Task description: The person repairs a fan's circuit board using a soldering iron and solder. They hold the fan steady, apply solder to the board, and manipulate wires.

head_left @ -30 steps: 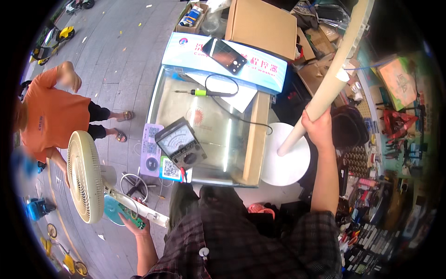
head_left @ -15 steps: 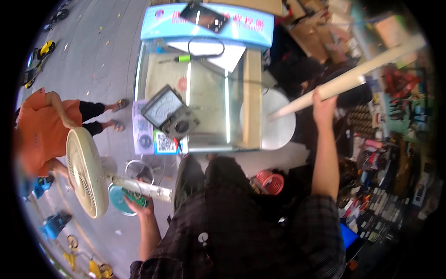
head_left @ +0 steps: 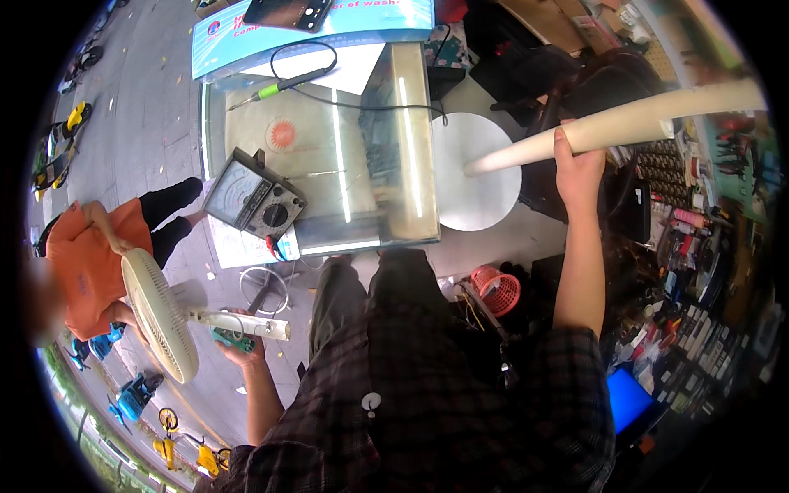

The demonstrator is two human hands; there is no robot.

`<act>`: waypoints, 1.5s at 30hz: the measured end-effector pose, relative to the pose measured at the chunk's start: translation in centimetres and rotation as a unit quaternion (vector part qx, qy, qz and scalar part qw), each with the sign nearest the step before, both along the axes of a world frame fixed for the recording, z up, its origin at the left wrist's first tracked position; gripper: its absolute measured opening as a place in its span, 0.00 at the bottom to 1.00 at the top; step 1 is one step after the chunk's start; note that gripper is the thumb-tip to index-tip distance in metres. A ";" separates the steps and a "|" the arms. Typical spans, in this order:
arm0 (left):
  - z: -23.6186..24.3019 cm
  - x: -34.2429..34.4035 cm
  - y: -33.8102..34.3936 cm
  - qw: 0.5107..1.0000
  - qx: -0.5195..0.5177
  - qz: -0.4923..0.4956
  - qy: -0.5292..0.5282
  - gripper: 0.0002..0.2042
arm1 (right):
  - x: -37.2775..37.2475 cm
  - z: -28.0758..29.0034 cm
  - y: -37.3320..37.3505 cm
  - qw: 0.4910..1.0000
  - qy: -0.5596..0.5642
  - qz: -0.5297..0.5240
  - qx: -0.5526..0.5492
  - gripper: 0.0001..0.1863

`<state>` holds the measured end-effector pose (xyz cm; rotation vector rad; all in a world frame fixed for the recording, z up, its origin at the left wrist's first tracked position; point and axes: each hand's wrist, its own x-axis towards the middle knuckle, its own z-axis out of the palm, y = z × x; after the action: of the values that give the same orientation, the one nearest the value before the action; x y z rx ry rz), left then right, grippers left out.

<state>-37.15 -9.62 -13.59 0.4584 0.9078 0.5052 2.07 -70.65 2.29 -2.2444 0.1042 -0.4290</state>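
Note:
On the left, my left hand (head_left: pixel 248 355) is closed around the neck of an electric fan, with a green circuit board (head_left: pixel 234 339) against the palm. The fan's white neck (head_left: pixel 259 325) leads to its round cream grille (head_left: pixel 161 316), which faces left. A person in an orange shirt (head_left: pixel 90 267) has both hands at the grille's far side. To the right, my right hand (head_left: pixel 582 171) grips a long cream pole (head_left: pixel 625 127), held at a slant. Its lower end meets a round white base (head_left: pixel 485 205) beside the glass case.
Ahead stands a glass case (head_left: pixel 329 244) bearing an analog multimeter (head_left: pixel 256 197), a green soldering iron (head_left: pixel 271 90) and a phone (head_left: pixel 288 12). A red plastic basket (head_left: pixel 496 289) lies on the floor. Parts crowd the right side; a brown chair (head_left: pixel 612 78) stands behind the pole.
The view has shifted, so the case sits farther left and higher. Both hands keep their grips. The other person has moved closer behind the grille, with the legs drawn nearer the case.

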 end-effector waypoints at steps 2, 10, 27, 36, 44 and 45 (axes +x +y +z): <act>-0.2 -0.4 0.1 1.000 0.004 -0.015 -0.008 0.34 | -0.8 1.0 0.7 0.999 0.012 -0.006 -0.037 0.14; -1.0 -2.5 0.1 0.994 -0.015 -0.084 -0.071 0.38 | -5.6 0.8 -0.3 0.998 -0.010 0.053 0.009 0.05; -0.6 -8.6 1.7 0.985 -0.159 0.002 -0.069 0.40 | -23.0 -11.9 8.0 0.968 0.221 0.111 0.048 0.14; -0.4 -17.4 5.7 0.995 -0.089 -0.008 0.040 0.45 | -25.9 -19.4 16.6 0.907 0.290 0.258 0.164 0.16; -2.2 -24.1 8.9 0.995 -0.062 -0.020 0.082 0.45 | -25.1 -21.8 23.9 0.893 0.284 0.333 0.109 0.15; -2.7 -24.7 9.6 0.994 -0.060 -0.026 0.083 0.46 | -25.1 -22.1 24.9 0.891 0.284 0.340 0.101 0.15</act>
<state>-61.85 0.02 -16.33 0.4169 1.0768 0.3664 -23.07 -45.80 -19.86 -1.9691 -0.3187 0.5964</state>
